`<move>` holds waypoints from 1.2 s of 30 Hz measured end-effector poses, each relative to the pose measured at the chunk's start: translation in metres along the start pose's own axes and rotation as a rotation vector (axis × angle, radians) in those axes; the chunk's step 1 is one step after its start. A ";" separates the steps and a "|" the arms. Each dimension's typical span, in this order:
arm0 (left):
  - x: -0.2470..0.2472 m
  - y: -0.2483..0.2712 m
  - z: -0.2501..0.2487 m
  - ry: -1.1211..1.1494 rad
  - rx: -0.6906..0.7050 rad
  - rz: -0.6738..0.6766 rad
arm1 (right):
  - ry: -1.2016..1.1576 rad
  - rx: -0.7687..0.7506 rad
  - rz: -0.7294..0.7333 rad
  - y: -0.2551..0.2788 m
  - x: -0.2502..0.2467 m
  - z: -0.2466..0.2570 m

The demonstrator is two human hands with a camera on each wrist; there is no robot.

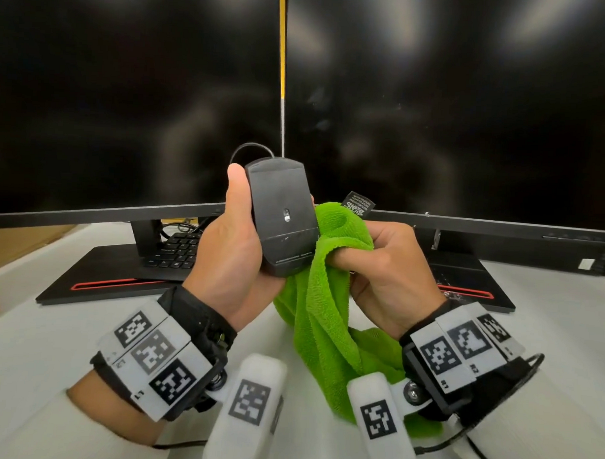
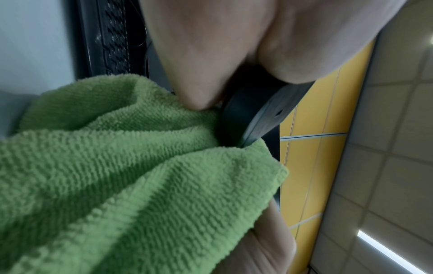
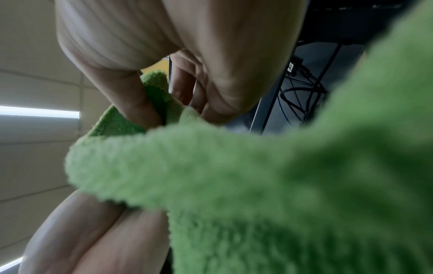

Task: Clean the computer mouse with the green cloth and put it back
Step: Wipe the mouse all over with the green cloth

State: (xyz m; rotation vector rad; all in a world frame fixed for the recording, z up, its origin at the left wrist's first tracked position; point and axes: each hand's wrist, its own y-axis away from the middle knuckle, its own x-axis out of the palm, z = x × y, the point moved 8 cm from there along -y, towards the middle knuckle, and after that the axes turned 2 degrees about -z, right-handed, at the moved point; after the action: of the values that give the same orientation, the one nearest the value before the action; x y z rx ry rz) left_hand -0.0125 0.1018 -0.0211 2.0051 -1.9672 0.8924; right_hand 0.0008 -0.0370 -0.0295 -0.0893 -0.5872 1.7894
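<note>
Above the white desk (image 1: 33, 323), in front of two dark monitors (image 1: 127, 86), the black computer mouse (image 1: 281, 218) is gripped underside-up by the left hand (image 1: 232, 240), thumb along its left edge. Against its right side the green cloth (image 1: 326, 299) is bunched and clutched by the right hand (image 1: 392, 266), its lower part draped down toward the desk.

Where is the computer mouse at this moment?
In the head view the computer mouse is centre frame, held underside-up in the left hand, touching the green cloth on its right.
</note>
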 end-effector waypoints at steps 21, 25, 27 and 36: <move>0.004 0.004 0.004 -0.034 -0.024 0.066 | 0.197 0.014 -0.097 0.000 -0.006 0.002; 0.004 0.005 0.008 -0.053 -0.056 0.067 | 0.230 0.003 -0.114 0.002 -0.008 0.004; 0.005 0.006 0.011 -0.058 -0.084 0.071 | 0.240 0.003 -0.125 0.001 -0.010 0.004; -0.001 0.000 0.005 -0.089 -0.070 0.063 | 0.112 0.051 -0.094 0.001 -0.007 0.002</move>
State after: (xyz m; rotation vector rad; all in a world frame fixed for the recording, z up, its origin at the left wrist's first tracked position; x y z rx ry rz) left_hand -0.0112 0.1000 -0.0260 1.9866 -2.0889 0.7477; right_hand 0.0010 -0.0445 -0.0301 -0.1244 -0.4583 1.6949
